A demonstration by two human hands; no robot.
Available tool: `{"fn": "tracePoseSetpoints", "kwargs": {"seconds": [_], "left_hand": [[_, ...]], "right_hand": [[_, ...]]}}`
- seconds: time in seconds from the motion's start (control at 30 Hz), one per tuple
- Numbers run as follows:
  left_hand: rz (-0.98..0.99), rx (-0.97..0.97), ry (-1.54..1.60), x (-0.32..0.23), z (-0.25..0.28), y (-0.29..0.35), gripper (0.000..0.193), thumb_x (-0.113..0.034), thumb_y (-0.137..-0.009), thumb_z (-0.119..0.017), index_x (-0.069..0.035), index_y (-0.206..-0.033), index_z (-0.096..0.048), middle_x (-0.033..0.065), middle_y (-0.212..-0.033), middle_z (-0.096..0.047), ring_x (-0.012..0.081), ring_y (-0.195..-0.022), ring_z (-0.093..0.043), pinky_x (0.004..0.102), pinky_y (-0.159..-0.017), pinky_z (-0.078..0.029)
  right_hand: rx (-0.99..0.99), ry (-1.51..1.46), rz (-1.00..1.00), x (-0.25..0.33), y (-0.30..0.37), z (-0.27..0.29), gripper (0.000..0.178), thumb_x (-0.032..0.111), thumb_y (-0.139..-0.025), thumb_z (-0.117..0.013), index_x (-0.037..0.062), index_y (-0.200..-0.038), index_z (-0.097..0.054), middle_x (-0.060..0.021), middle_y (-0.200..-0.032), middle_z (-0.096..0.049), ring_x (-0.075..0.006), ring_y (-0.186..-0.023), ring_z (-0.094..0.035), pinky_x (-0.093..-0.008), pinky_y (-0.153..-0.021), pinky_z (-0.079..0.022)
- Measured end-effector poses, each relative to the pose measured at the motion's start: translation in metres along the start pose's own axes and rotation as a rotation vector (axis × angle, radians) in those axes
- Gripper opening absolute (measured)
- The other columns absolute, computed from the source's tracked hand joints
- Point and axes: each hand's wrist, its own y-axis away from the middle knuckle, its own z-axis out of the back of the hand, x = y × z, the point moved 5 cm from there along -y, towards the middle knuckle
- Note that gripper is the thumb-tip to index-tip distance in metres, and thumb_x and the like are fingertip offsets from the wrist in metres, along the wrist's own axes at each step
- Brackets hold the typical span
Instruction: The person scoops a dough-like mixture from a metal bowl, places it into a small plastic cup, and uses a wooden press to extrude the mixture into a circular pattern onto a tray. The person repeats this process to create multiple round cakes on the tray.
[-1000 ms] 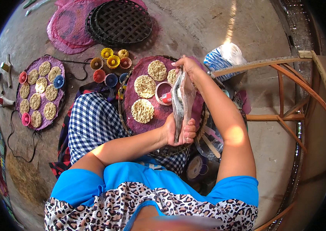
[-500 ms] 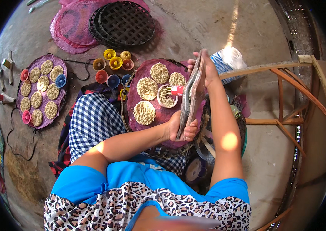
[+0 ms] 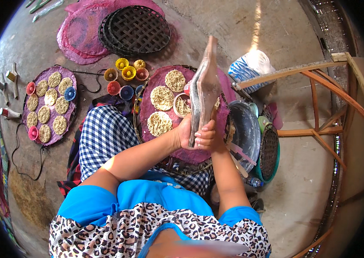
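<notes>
Both my hands grip the near ends of a two-handled wooden press [image 3: 208, 86], its long slats lying close together and slanting up over the tray. My left hand [image 3: 185, 132] is wrapped round the left slat, and my right hand [image 3: 206, 135] closes round the right one beside it. Below lies a round tray lined with pink cloth [image 3: 151, 88], bearing several coiled noodle discs [image 3: 162, 98]. A pale ring [image 3: 176, 108] with noodles inside sits partly behind the press. Just a sliver of the press's red-and-white barrel [image 3: 186, 88] shows.
Another tray of noodle discs [image 3: 54, 103] lies on the floor at left. Coloured fluted cups [image 3: 128, 72] stand beyond my knee, near stacked woven trays [image 3: 141, 30]. To the right are a grey basin [image 3: 245, 129], a white-and-blue sack [image 3: 255, 69] and a wooden frame [image 3: 311, 131].
My right hand has come down from the press's far end to its near end, beside my left hand. The press has shifted left and now covers more of the ring.
</notes>
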Motion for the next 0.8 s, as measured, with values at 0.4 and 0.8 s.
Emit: {"fn": "tracePoseSetpoints", "kwargs": {"seconds": [0.4, 0.8], "left_hand": [[0.430, -0.821, -0.797, 0.070, 0.042, 0.016, 0.057, -0.054, -0.091, -0.030, -0.004, -0.088, -0.058, 0.0087, -0.069, -0.054, 0.0212, -0.058, -0.056, 0.0327, -0.056, -0.049], [0.315, -0.546, -1.996, 0.056, -0.022, 0.186, 0.020, -0.015, -0.081, -0.052, 0.002, -0.088, -0.059, 0.0130, -0.087, -0.057, 0.0261, -0.089, -0.055, 0.0375, -0.082, -0.042]], "right_hand": [[-0.435, -0.229, 0.520, 0.124, 0.145, 0.036, 0.076, 0.069, -0.072, -0.052, 0.0036, -0.110, -0.045, -0.0116, -0.087, -0.053, -0.0226, -0.072, -0.054, -0.0328, -0.065, -0.048], [-1.063, -0.269, 0.856, 0.116, 0.276, 0.094, 0.054, 0.057, -0.084, -0.043, 0.0039, -0.091, -0.048, -0.0055, -0.072, -0.046, -0.0172, -0.066, -0.048, -0.0291, -0.061, -0.040]]}}
